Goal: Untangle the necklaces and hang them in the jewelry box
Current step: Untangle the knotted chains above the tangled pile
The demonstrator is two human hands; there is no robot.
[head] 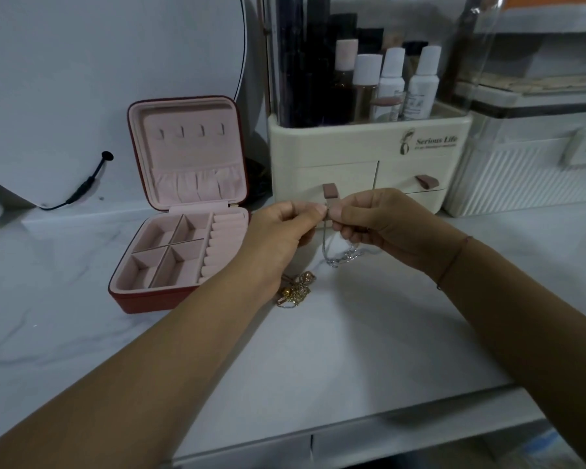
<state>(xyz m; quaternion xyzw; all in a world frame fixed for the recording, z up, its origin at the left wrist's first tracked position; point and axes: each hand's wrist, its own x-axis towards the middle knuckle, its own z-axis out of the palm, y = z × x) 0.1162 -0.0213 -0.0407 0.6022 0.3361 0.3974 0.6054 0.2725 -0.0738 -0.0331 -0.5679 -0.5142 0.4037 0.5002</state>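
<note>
Both left hand (282, 230) and right hand (388, 224) pinching thin silver chain (339, 258), gold tangle (297, 288), pink-lined jewelry box (139, 302)

Bare-armed left hand (278, 231) and right hand (389, 228), thin reddish thread bracelet (452, 262) round the right wrist.

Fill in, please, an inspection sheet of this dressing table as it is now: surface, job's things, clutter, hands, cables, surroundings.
Surface: white marbled counter.
Job's things: red jewelry box open, pink lining, its four lid hooks bare; silver necklace hanging from the fingers, its lower part seemingly resting on the counter; gold tangle lying by the left wrist.
Clutter: cream organizer holding bottles; white ribbed case to its right.
Hands: left hand and right hand both pinch the silver necklace at its top.
Cables: black cable plugged into the round panel.
Surroundings: the round panel, perhaps a mirror, stands behind the jewelry box.
</note>
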